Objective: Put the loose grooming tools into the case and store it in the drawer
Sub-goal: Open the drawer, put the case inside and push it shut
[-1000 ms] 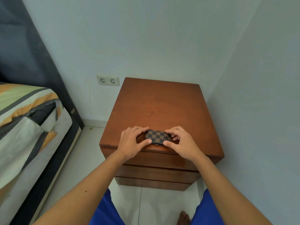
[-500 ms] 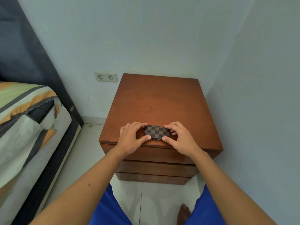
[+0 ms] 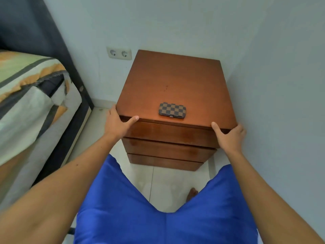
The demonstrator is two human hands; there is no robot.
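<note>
Head view: the case (image 3: 172, 110), checkered and closed, lies flat on the nightstand (image 3: 175, 80) top near its front edge, between the two hands and a little beyond them, touched by neither. The left hand (image 3: 117, 122) grasps the stand's front left corner, thumb along the front edge. The right hand (image 3: 229, 135) grasps the front right corner, thumb on the edge, fingers curled round the side. The top drawer (image 3: 173, 133), just below both thumbs, is closed.

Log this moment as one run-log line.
checkered brown rectangular case: closed, on wooden nightstand top near front edge | left hand: on front-left corner | right hand: on front-right corner | top drawer: closed
</note>
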